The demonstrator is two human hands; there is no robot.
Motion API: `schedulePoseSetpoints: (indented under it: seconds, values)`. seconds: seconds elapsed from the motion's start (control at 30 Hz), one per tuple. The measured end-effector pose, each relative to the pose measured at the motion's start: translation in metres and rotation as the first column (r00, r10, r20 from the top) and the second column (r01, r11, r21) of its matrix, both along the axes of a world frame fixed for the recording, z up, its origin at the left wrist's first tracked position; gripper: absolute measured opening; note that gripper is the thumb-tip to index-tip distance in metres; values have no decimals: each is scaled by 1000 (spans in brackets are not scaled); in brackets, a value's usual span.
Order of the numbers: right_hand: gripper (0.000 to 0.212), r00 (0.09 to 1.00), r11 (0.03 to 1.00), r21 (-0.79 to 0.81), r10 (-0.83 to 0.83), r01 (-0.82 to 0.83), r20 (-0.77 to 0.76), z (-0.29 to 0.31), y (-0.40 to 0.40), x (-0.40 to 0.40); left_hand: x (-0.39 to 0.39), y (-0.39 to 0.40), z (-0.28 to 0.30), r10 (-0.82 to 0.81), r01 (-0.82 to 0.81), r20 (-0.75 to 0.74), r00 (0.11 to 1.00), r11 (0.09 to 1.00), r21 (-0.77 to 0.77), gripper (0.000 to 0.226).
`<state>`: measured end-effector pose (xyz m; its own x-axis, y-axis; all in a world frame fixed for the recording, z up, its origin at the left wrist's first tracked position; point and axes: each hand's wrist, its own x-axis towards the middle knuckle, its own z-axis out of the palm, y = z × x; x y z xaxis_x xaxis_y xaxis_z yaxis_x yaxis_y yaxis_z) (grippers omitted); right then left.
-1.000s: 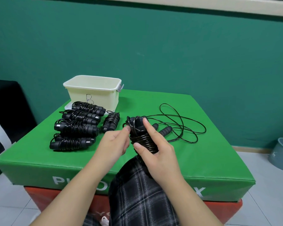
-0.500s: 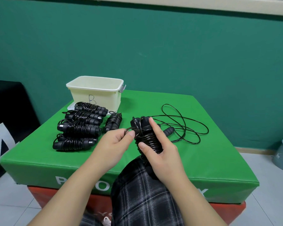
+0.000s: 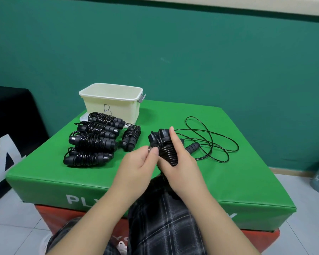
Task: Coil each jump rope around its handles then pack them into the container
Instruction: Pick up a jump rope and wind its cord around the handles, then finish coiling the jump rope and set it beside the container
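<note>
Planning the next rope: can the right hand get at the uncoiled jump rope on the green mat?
Probably not yet: the right hand grips the coiled jump rope. The uncoiled jump rope lies unobstructed just beyond it.

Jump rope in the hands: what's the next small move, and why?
Probably tuck the cord end in: the left hand pinches it beside the coil, which the right hand grips, and the held jump rope looks fully wound.
</note>
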<state>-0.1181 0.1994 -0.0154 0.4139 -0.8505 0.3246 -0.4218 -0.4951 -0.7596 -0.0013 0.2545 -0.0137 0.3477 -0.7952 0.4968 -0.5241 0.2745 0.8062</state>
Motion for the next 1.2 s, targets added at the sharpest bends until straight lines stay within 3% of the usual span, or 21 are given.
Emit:
schedulePoseSetpoints:
  seconds: [0.1, 0.2, 0.27, 0.37, 0.47, 0.57, 0.6, 0.67, 0.77, 0.83, 1.03, 1.2]
  values:
    - [78, 999, 996, 78, 31, -35, 44, 3, -7, 0, 9, -14, -12, 64, -35, -398, 915, 996, 80, 44]
    - [57, 982, 988, 150, 2, -30, 187, 4, -11, -6, 31, -24, -16, 118, -61, -476, 871, 989, 134, 39]
    - [41, 961, 979, 201, -67, 12, 268, -1, -17, -11, 50, -28, -18, 150, -79, -351, 924, 975, 207, 38]
    - [28, 952, 967, 238, -151, 87, 266, -15, -26, -17, 77, -37, -15, 182, -128, -151, 972, 942, 310, 38]
    - [26, 955, 955, 267, -194, 132, 223, -27, -37, -19, 97, -54, -12, 233, -256, 106, 967, 885, 388, 46]
    - [28, 966, 939, 293, -225, 180, 131, -37, -47, -19, 99, -69, -26, 159, -317, 320, 934, 779, 540, 42]
    - [29, 966, 934, 300, -237, 196, 105, -39, -51, -19, 95, -73, -35, 116, -304, 334, 935, 748, 590, 41]
    - [30, 965, 925, 304, -257, 228, 55, -45, -60, -20, 80, -75, -54, 40, -239, 302, 952, 712, 660, 61]
    - [32, 962, 922, 276, -271, 272, -41, -52, -76, -18, 63, -73, -80, -18, -214, 331, 944, 730, 649, 77]
    - [35, 956, 926, 240, -273, 292, -108, -58, -89, -13, 60, -72, -89, -41, -252, 416, 909, 740, 623, 73]
    - [43, 913, 936, 151, -260, 318, -315, -68, -116, 2, 71, -85, -91, 19, -280, 452, 892, 807, 520, 67]
    - [45, 880, 946, 61, -271, 318, -389, -75, -135, 11, 87, -104, -92, 73, -355, 575, 815, 848, 395, 55]
